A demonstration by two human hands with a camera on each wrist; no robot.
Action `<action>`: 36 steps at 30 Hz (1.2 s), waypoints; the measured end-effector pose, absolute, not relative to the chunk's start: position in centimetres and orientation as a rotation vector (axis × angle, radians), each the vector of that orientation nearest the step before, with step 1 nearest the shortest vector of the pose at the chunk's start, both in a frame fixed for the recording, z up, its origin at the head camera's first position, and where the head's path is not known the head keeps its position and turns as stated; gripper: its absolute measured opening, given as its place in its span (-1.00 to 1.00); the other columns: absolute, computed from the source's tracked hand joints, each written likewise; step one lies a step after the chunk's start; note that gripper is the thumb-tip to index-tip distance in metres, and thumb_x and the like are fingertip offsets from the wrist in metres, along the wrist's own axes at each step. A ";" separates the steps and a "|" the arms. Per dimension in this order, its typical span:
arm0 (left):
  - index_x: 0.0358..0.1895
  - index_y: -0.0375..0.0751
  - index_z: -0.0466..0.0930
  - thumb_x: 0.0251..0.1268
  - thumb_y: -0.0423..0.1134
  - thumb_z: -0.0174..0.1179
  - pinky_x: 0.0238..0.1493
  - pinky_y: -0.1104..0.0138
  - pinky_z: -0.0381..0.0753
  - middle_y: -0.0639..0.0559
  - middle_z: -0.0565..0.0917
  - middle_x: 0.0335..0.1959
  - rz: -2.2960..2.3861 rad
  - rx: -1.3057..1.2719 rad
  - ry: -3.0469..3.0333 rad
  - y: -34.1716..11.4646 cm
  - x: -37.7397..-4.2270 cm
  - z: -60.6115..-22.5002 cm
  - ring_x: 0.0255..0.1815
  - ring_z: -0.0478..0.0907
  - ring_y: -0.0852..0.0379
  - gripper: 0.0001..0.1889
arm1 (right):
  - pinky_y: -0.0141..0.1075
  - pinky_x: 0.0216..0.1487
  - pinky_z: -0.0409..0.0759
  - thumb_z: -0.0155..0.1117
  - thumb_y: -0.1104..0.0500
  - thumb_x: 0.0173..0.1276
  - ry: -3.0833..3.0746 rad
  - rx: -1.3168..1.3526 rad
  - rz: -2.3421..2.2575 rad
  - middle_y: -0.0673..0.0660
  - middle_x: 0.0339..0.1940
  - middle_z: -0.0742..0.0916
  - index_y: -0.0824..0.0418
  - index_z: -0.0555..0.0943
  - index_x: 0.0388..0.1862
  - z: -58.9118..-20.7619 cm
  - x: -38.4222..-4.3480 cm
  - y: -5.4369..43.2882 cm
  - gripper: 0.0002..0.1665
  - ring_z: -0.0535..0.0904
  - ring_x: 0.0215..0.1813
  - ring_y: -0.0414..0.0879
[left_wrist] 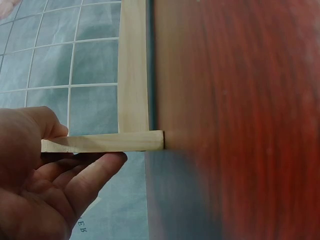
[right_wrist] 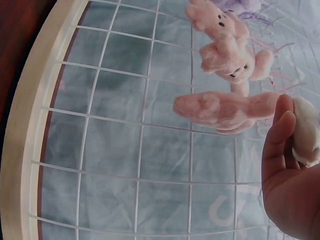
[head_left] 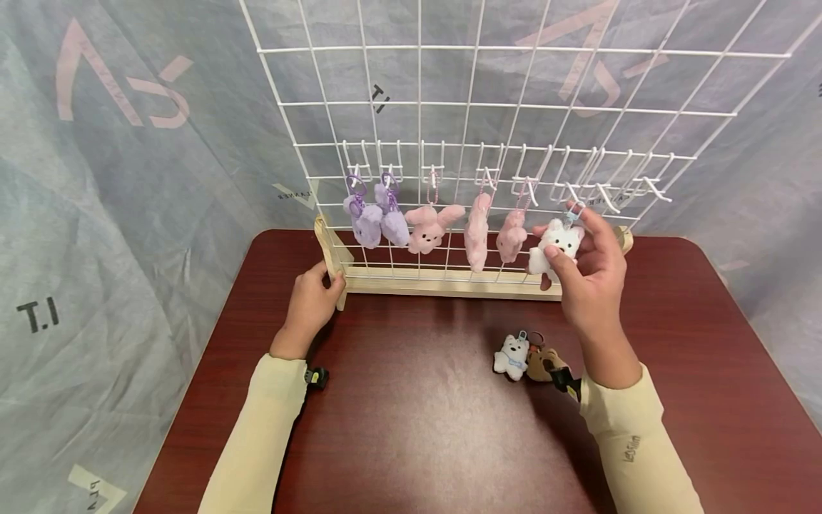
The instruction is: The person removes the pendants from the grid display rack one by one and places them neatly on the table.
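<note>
White toy (head_left: 565,236): fuzzy plush. Stand (head_left: 449,287): matt pale wood. Grid (head_left: 420,47): smooth wire. Tabletop (head_left: 411,407): glossy, wood-grained.

Head view, dial centred on the right hand (head_left: 592,270). Between 9 and 10 o'clock, the held white plush (head_left: 564,241) and a hanging pink plush (head_left: 511,237) obstruct sideways passage before the wire grid (head_left: 419,106). At 12 to 1 o'clock, bare hooks (head_left: 607,200) project into the upward path. Low obstacles at 7 o'clock: a second white plush (head_left: 511,359) and a brown plush (head_left: 539,365). Open tabletop (head_left: 398,400) extends at 8 o'clock, between the forearms, and at 4 o'clock. Farther along 9 o'clock, the left hand (head_left: 312,301) and wooden end bracket (head_left: 330,250) bound the room.
</note>
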State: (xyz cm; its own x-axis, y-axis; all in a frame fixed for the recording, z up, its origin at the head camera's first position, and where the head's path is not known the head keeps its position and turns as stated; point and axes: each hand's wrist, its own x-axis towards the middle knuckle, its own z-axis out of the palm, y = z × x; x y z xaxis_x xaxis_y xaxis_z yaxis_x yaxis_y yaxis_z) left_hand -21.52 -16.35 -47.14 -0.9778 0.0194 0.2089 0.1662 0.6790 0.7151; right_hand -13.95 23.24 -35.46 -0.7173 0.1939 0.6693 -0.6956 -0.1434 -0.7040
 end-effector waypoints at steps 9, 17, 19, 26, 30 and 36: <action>0.17 -0.22 0.67 0.57 -0.15 0.16 -0.09 -0.03 0.72 -0.27 0.82 -0.02 -1.188 -0.145 -2.707 -16.3 -21.4 -47.2 -0.20 0.77 -0.11 -0.70 | -0.41 -0.65 0.52 0.19 0.61 0.31 -1.546 0.590 1.894 0.21 -0.15 0.87 0.47 0.48 0.37 -34.9 -13.2 23.2 -0.38 0.77 -0.42 -0.17; 0.19 -0.24 0.66 0.57 -0.14 0.16 -0.09 -0.03 0.73 -0.27 0.82 -0.03 -1.190 -0.143 -2.716 -16.3 -21.3 -47.3 -0.19 0.78 -0.11 -0.67 | -0.42 -0.65 0.50 0.20 0.62 0.29 -1.554 0.624 1.858 0.21 -0.14 0.87 0.50 0.48 0.37 -34.6 -12.9 23.1 -0.37 0.74 -0.44 -0.18; 0.19 -0.24 0.67 0.57 -0.15 0.16 -0.08 -0.03 0.73 -0.27 0.82 -0.03 -1.191 -0.144 -2.713 -16.3 -21.4 -47.3 -0.19 0.78 -0.11 -0.68 | -0.42 -0.65 0.50 0.20 0.62 0.28 -1.554 0.632 1.850 0.22 -0.13 0.87 0.51 0.48 0.36 -34.6 -12.7 23.0 -0.37 0.72 -0.46 -0.18; 0.20 -0.23 0.67 0.58 -0.14 0.16 -0.05 -0.04 0.72 -0.29 0.81 0.01 -1.194 -0.146 -2.710 -16.4 -21.4 -47.2 -0.15 0.78 -0.13 -0.68 | -0.48 -0.54 0.54 0.24 0.58 0.32 -1.606 0.636 1.825 0.21 -0.11 0.87 0.58 0.55 0.26 -34.7 -12.3 22.9 -0.51 0.76 -0.34 -0.21; 0.24 -0.23 0.66 0.58 -0.13 0.16 -0.03 -0.07 0.73 -0.30 0.80 0.06 -1.200 -0.144 -2.714 -16.4 -21.5 -47.0 -0.12 0.80 -0.15 -0.65 | -0.51 -0.46 0.59 0.29 0.54 0.37 -1.642 0.637 1.820 0.19 -0.10 0.88 0.60 0.57 0.21 -35.0 -12.1 22.8 -0.57 0.80 -0.25 -0.21; 0.22 -0.23 0.67 0.58 -0.13 0.16 0.00 -0.07 0.73 -0.30 0.80 0.06 -1.195 -0.137 -2.724 -16.4 -21.4 -47.0 -0.09 0.79 -0.16 -0.66 | -0.49 -0.41 0.65 0.22 0.58 0.37 -1.694 0.615 1.828 0.15 -0.13 0.89 0.63 0.57 0.10 -35.4 -11.9 22.7 -0.67 0.79 -0.26 -0.24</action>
State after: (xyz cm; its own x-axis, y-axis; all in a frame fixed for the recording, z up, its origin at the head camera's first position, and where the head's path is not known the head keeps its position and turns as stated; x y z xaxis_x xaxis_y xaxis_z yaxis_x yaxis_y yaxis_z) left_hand -21.43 -16.39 -46.97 -0.9824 0.0179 0.1858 0.1488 0.6758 0.7219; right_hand -11.86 22.70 -35.40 -0.7340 0.0962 0.6723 -0.6777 -0.0386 -0.7343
